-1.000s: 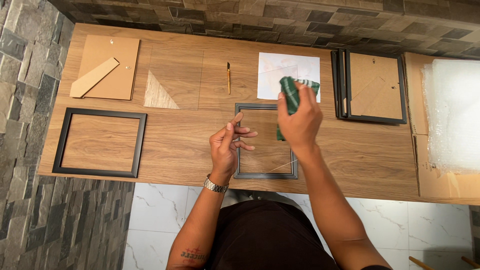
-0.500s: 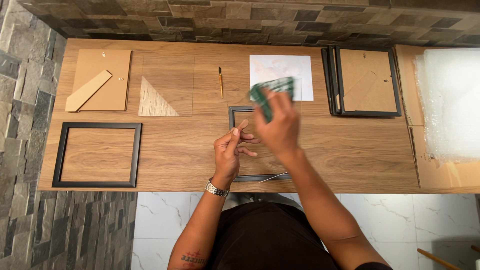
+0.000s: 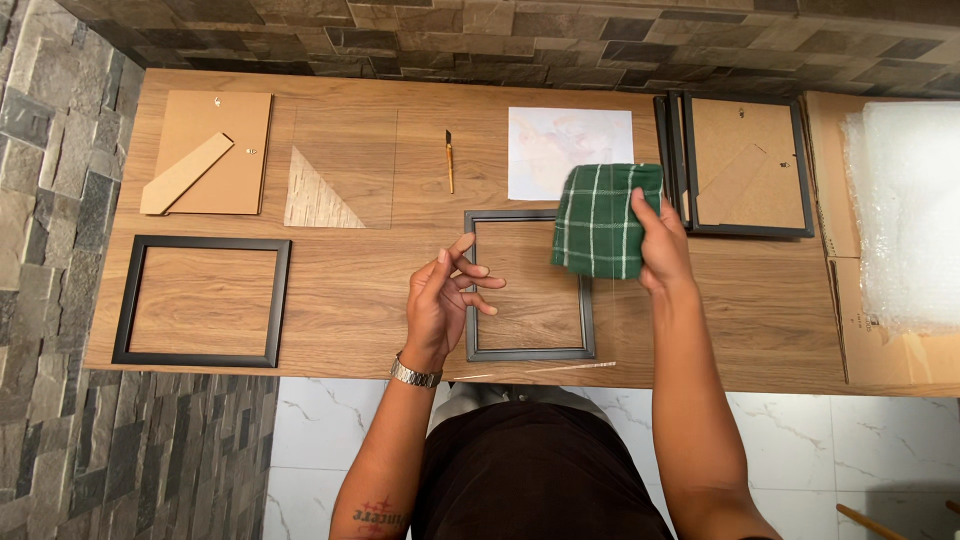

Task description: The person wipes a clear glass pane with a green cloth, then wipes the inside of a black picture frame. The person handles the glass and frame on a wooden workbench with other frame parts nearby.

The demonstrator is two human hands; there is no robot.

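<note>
My right hand (image 3: 660, 245) grips a green checked cloth (image 3: 600, 220), which hangs flat over the top right corner of a black picture frame (image 3: 530, 352) lying on the wooden table (image 3: 760, 330). My left hand (image 3: 440, 305) is at the frame's left side, fingers spread, holding the edge of a clear glass pane (image 3: 560, 368) above the frame. The pane is almost invisible; only its near and right edges show as thin lines.
At the left lie an empty black frame (image 3: 200, 243), a brown backing board (image 3: 215, 150) and a second glass pane (image 3: 345, 165). A small brush (image 3: 449, 160) and a pale print (image 3: 560, 135) lie at the back. Stacked frames (image 3: 745, 165) and a box of bubble wrap (image 3: 905, 210) are on the right.
My right hand has swung right with the cloth, which was bunched up over the pane and now hangs spread out. My left hand stays at the pane's left edge.
</note>
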